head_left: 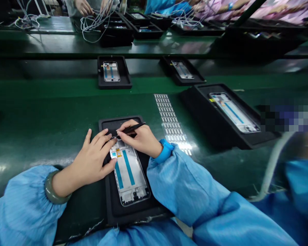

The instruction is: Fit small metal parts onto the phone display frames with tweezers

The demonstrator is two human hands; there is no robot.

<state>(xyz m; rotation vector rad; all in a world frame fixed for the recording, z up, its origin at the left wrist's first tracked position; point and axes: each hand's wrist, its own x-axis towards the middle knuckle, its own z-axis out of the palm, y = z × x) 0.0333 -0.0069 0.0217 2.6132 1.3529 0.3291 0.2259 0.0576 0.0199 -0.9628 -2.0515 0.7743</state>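
A silver phone frame point(137, 169) with two blue strips and a small orange flex piece lies in a black foam tray point(113, 212) in front of me. Between the thumb and fingers of my right hand point(141, 138) is a pair of black tweezers point(133, 128), slanted, with the tip at the frame's top end. My left hand point(94, 160) rests on the frame's left edge, fingers spread, its fingertips close to the tweezer tip. What the tip touches is hidden by my fingers. A sheet of small white stickers point(169, 116) lies right of the tray.
Farther back on the green bench are two trays with phone frames, one at centre left point(115, 83) and one at centre right point(183, 80). A thick stack of trays point(202, 112) stands at right, beside a co-worker's blue sleeve point(301, 184). Bundled white cables point(94, 25) and other workers' hands are across the bench.
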